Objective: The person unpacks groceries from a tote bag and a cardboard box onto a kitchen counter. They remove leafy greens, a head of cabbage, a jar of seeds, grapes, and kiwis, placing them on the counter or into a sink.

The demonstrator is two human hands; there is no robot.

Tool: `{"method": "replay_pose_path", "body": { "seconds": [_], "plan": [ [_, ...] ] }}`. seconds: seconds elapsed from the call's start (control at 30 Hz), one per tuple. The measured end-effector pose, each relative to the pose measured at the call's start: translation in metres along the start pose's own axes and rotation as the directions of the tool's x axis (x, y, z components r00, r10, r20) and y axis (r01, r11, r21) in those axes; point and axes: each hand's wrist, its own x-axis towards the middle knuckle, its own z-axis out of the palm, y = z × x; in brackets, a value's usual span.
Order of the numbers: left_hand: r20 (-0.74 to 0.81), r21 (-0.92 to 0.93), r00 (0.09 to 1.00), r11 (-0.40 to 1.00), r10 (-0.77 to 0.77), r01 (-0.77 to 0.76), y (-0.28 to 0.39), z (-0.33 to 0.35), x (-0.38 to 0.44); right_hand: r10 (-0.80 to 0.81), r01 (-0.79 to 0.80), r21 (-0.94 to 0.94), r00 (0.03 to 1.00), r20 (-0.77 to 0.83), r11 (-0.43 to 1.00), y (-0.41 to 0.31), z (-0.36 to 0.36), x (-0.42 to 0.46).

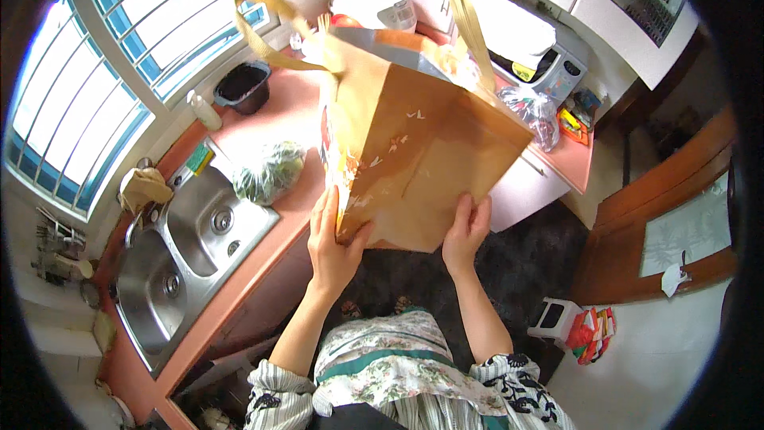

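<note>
A large orange-brown shopping bag (412, 149) with yellow webbing handles is held up in front of me, over the floor and the counter's edge. My left hand (335, 245) grips its lower left corner, thumb on the near face. On the lower right, my right hand (467, 233) pinches the bag's bottom edge with bent fingers. The bag's mouth faces away, towards the back corner, and shows a grey lining. Whether anything is inside cannot be told.
On the left counter (292, 101) are a double steel sink (197, 239), a plastic-wrapped green vegetable (270, 173), a black basin (243, 88) and a soap bottle (204, 110). A rice cooker (376, 6), a microwave (555, 71) and a clear plastic bag (531, 113) stand behind. A white stool (555, 319) is at right.
</note>
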Motion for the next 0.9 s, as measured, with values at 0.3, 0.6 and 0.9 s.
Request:
{"method": "replay_pose_path", "body": {
  "seconds": [0.3, 0.6, 0.9],
  "plan": [
    [0.336, -0.423, 0.942, 0.893, -0.004, 0.154, -0.038, 0.022, -0.034, -0.384, 0.376, -0.086, 0.916, -0.118, 0.923, 0.068, -0.113, -0.028],
    [0.731, -0.567, 0.658, 0.375, -0.181, 0.733, 0.09, 0.073, 0.036, -0.247, 0.23, -0.225, 0.968, -0.052, 0.947, 0.084, -0.294, -0.108],
    [0.556, -0.643, 0.74, 0.76, 0.379, 0.095, 0.065, 0.184, -0.035, 0.193, -0.266, -0.525, 0.962, -0.192, 0.808, 0.038, -0.319, -0.135]
  ]
}}
